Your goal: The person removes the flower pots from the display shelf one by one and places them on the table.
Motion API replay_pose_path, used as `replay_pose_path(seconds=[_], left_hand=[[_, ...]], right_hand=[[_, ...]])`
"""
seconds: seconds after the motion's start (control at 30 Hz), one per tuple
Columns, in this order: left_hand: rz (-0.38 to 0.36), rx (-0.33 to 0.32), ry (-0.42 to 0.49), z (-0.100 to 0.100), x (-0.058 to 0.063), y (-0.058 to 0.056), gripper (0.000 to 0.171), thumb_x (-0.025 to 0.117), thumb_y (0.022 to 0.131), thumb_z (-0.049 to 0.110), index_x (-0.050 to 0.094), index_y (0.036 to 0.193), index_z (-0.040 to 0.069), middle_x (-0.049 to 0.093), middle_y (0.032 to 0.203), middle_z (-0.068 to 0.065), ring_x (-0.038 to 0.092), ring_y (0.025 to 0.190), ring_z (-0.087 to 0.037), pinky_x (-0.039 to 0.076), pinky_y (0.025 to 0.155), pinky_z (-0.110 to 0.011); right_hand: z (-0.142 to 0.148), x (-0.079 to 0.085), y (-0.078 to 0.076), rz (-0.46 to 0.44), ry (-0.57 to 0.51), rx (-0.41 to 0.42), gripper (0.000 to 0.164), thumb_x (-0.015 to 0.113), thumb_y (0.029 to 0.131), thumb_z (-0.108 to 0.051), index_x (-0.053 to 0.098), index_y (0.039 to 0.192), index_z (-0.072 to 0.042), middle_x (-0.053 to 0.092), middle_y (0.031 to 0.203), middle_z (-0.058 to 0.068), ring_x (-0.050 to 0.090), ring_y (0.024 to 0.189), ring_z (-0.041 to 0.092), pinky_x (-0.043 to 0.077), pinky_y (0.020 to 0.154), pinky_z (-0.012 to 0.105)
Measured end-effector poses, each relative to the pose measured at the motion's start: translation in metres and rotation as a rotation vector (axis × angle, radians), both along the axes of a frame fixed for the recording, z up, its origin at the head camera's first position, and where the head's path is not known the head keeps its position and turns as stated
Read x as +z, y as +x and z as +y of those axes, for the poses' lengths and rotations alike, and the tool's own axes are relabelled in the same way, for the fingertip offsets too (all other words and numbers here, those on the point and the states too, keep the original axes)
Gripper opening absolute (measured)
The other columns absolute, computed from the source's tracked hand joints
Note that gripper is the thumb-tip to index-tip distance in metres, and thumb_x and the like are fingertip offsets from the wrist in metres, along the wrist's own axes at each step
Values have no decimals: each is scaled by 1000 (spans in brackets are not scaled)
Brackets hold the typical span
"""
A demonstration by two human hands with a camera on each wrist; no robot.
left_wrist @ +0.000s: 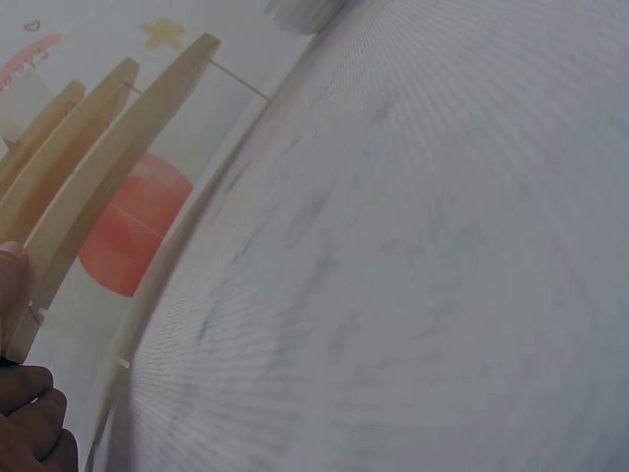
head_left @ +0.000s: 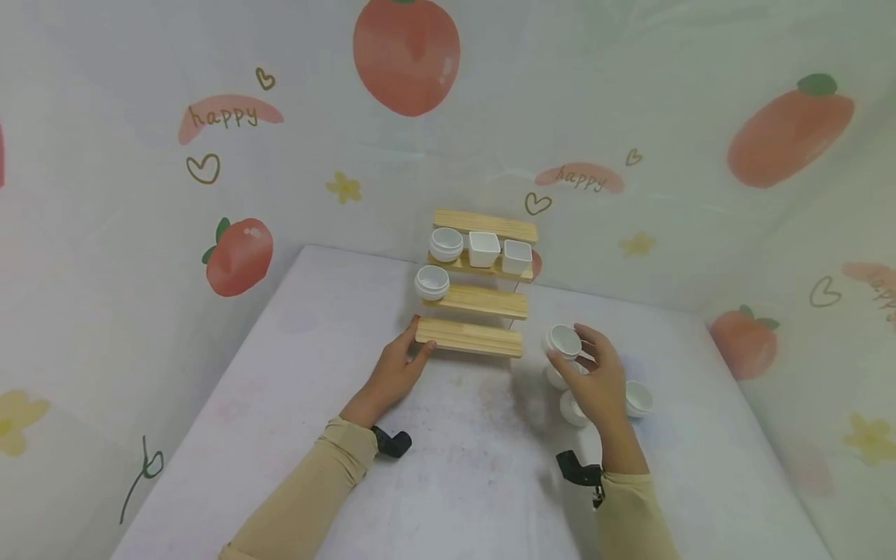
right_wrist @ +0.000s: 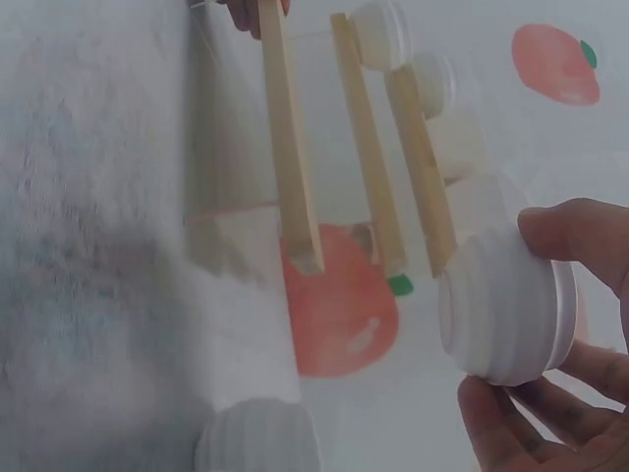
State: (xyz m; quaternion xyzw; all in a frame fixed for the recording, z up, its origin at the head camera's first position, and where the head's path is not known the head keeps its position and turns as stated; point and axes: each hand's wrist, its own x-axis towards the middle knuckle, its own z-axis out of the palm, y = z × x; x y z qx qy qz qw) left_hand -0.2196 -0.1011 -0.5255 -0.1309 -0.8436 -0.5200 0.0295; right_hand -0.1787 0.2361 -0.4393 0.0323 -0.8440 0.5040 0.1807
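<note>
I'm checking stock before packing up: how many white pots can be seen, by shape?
Round pots: 6 (2 on the rack, 1 in the right hand, 3 around that hand)
Square pots: 2 (both on the rack)
Total: 8 visible; the hand may hide more

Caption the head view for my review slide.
Right hand holding a round white pot, left hand gripping the lowest wooden shelf.

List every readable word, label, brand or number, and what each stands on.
"happy": left pink brushstroke on the white fruit-print backdrop
"happy": middle pink brushstroke
Right-edge pink brushstroke: lettering cut off, unclear
Left wrist view: lettering blurred
White round and square pots: none visible
</note>
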Motion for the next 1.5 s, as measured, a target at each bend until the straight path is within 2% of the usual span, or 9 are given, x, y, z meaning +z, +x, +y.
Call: replay_pose_path(seconds=[0.2,0.47,0.73,1.0,1.13,1.33,1.5], left_hand=[[-4,-1,10,0,0,-1,84,52,111,50,18,167,-2,18,176,-19,19,164,-29,21,135,-46],[-11,-3,1,1,2,0,85,53,111,50,17,168,-2,18,176,-19,20,164,-30,23,134,-48],[-28,3,-2,-1,4,1,84,52,111,50,18,168,-1,17,177,-18,19,164,-29,21,135,-46],[-25,6,5,-1,4,1,85,52,111,50,18,168,-1,18,177,-18,19,164,-30,22,134,-48],[-28,2,10,0,5,2,84,53,111,48,18,168,-2,18,177,-18,19,164,-30,23,134,-47],[-24,0,15,1,5,2,83,53,111,48,18,168,-2,18,177,-18,19,164,-30,24,134,-48],[-27,4,11,1,4,2,83,53,111,49,19,168,-1,18,177,-18,19,164,-30,23,134,-48]], right_hand=[[14,-2,9,-9,14,-40,63,87,89,-10,59,145,-1,63,144,18,62,131,37,49,95,1],[33,-14,24,-92,28,-112,68,87,91,-16,54,150,-1,60,148,15,59,136,34,47,97,1],[51,-21,40,-125,70,-180,67,86,92,-22,55,149,-2,59,149,17,59,138,41,43,92,-4],[64,-30,52,-169,92,-244,66,86,93,-25,57,148,-3,60,149,15,59,139,36,49,96,2],[71,-31,59,-163,101,-260,66,86,92,-21,57,148,0,59,149,22,58,136,40,47,91,-2],[83,-28,68,-223,112,-318,67,85,94,-27,56,150,-4,58,151,16,57,139,37,44,91,-4],[91,-29,74,-271,122,-333,73,85,93,-33,53,153,-4,54,157,19,54,143,41,46,92,-3]])
